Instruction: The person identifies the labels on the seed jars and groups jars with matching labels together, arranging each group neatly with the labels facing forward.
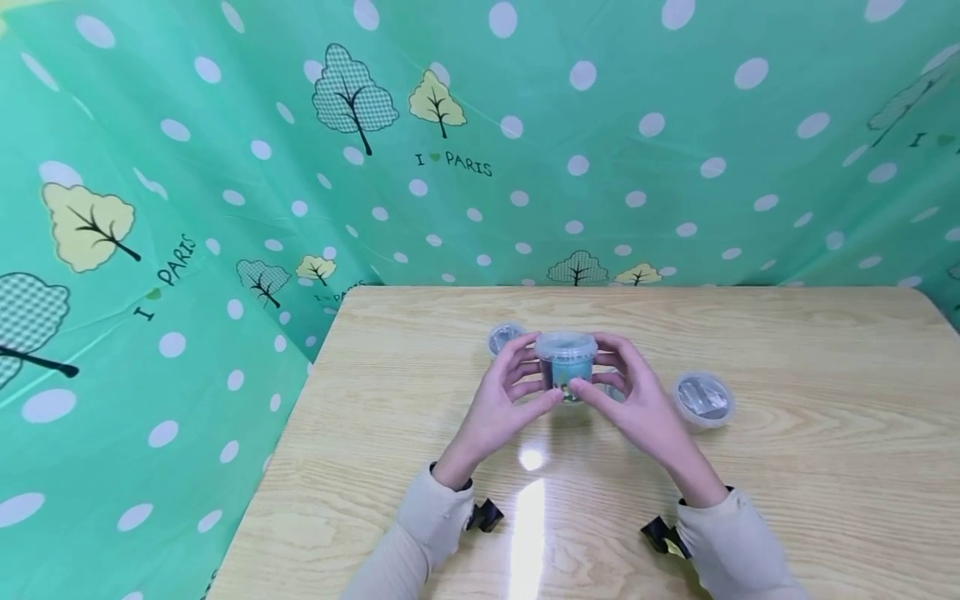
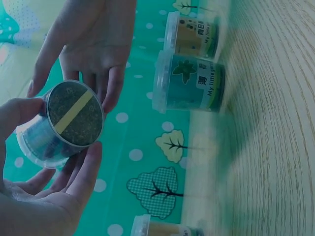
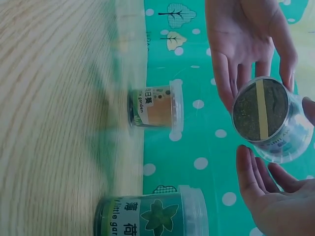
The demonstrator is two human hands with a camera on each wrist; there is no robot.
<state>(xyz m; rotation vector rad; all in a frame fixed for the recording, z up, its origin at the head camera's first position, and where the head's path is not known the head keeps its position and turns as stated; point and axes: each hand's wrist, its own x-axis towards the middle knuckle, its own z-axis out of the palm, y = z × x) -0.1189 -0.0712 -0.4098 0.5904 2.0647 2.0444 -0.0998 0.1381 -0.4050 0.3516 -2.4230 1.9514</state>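
Two curved hands [image 1: 498, 403] [image 1: 642, 410] hold a cup [image 1: 567, 363] aloft.

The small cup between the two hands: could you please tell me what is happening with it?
A person holds a small cup above the table, the left hand on one side and the right hand on the other. Its underside, crossed by a yellow strip, shows in both wrist views. A green cup and two orange cups stand on the table.

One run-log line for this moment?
left hand: holds cup | right hand: holds same cup | cup: raised above table | three other cups: on table
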